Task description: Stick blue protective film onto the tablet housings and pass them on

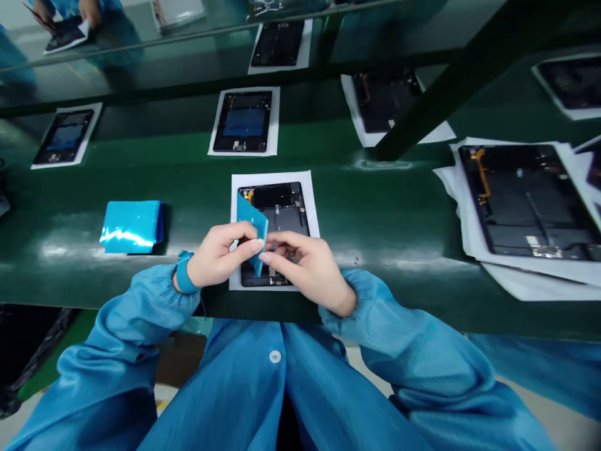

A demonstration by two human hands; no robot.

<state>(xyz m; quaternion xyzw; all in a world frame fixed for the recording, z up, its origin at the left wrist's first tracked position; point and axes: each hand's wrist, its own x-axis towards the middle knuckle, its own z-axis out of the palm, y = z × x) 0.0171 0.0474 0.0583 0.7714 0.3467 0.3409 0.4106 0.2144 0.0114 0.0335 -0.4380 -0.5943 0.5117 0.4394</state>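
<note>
Upright and tilted between my hands is a blue film sheet, held over an opened tablet housing. My left hand is closed, pinching the sheet's near part between thumb and fingers. On the other side, my right hand has its thumb and fingertips closed at the sheet's edge; the exact contact is partly hidden. The black housing, with an orange flex cable at its upper left, lies on a white paper sheet. Left of my left hand sits a shiny stack of blue film sheets.
More open housings on white paper lie beyond, including a left one and a middle one. A stacked housing sits at right. A dark green post rises from the green bench. A co-worker's hands show at upper left.
</note>
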